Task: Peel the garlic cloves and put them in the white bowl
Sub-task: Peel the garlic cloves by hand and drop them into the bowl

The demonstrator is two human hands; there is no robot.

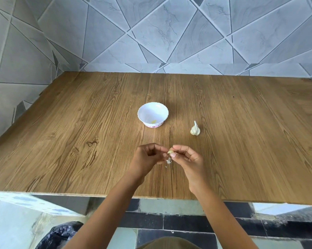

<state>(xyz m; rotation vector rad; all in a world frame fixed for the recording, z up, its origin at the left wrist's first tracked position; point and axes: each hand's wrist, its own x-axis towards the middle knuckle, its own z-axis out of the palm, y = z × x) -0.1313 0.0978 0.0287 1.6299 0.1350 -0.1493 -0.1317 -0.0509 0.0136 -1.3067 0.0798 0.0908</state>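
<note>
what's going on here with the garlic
A person is peeling a garlic clove over a wooden table. The right hand pinches the clove while the left hand picks at its skin. Bits of peel lie just below the hands. The white bowl holds one small yellowish piece, likely a peeled clove. A garlic bulb sits to the bowl's right.

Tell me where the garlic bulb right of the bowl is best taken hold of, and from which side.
Probably round the fat body of the garlic bulb, from above, fingers on its two rounded flanks. The thin stem tapers toward the wall and offers a poor grip.
</note>
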